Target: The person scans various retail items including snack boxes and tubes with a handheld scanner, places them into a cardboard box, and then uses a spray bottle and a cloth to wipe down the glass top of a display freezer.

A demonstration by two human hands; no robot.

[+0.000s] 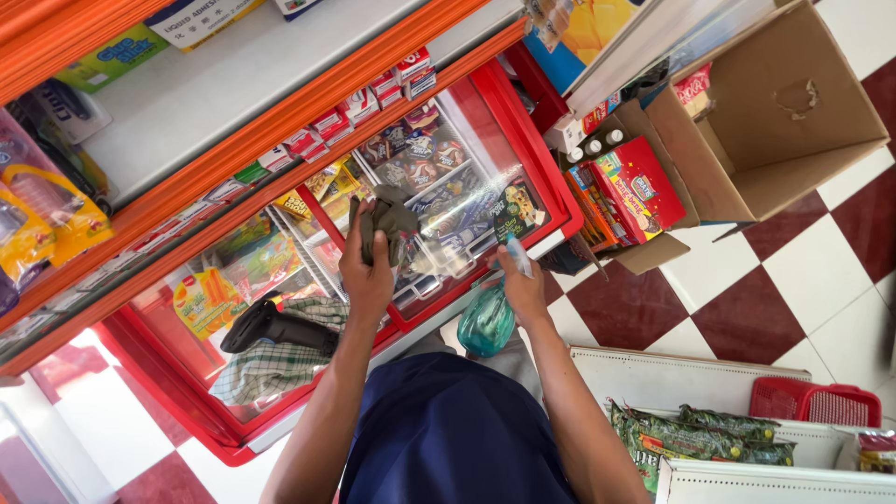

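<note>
1. At the lower left of the frame, a checked cloth (266, 366) and a black handled tool (280, 327) lie on the glass lid of the red-framed freezer (191, 411), close to its near edge.
2. At centre, the left hand (367, 271) presses a dark rag (385, 222) flat against the glass, fingers closed over it, just under the orange shelf edge (280, 140).
3. Right of it, the right hand (523, 285) grips a teal spray bottle (485, 322) at the freezer's front rim.
4. Upper right, an open cardboard box (775, 121) crowds the checkered floor (747, 308); white shelves (681, 378) hem the lower right.
</note>
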